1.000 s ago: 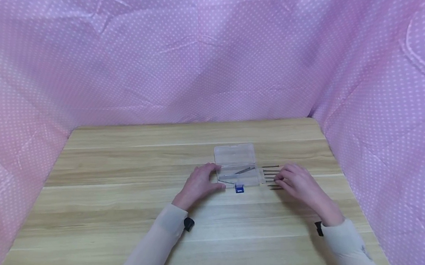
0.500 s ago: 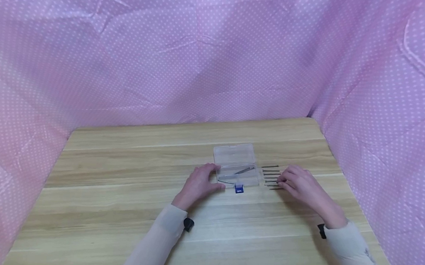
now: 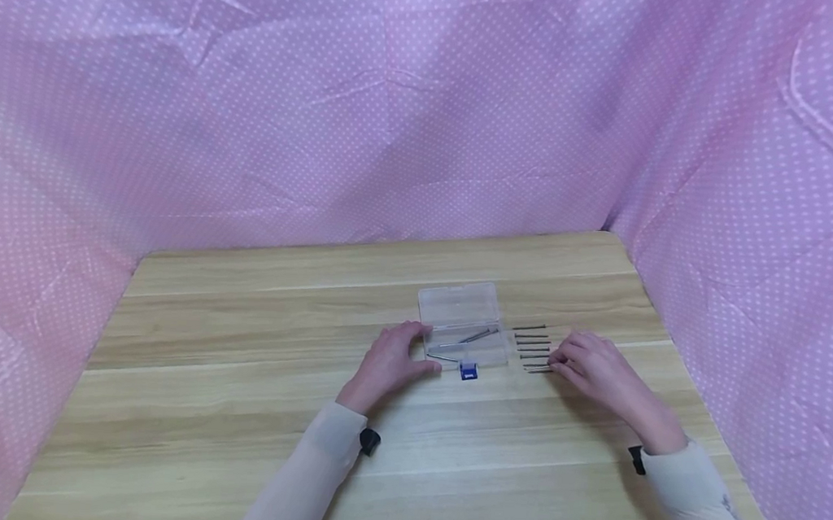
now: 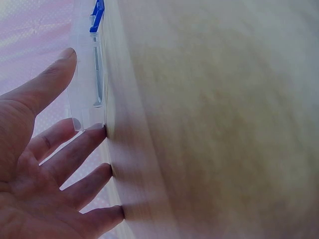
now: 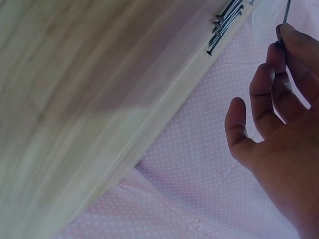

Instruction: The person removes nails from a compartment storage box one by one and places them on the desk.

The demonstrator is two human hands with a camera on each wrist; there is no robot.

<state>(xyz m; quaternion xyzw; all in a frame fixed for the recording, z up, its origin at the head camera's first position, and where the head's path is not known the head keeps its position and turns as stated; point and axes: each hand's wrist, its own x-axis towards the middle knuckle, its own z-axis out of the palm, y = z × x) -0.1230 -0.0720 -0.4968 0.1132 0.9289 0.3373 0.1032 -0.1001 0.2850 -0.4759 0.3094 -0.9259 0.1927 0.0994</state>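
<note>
A clear plastic box with a blue latch lies with its lid folded back. Several long nails are inside it. My left hand holds the box at its left end, thumb at the front edge and a finger at the back; the left wrist view shows the other fingertips on the table. To the right of the box, several nails lie in a row, roughly parallel. At the near end of that row, my right hand pinches one nail between thumb and fingertips.
The wood-grain table carries the box and nails right of its middle. Pink dotted cloth hangs behind the table and along both sides. The row of nails is close beside the box's right end.
My right hand has shifted slightly right and toward me along the row, uncovering more of the nails. My left hand and the box have stayed in place.
</note>
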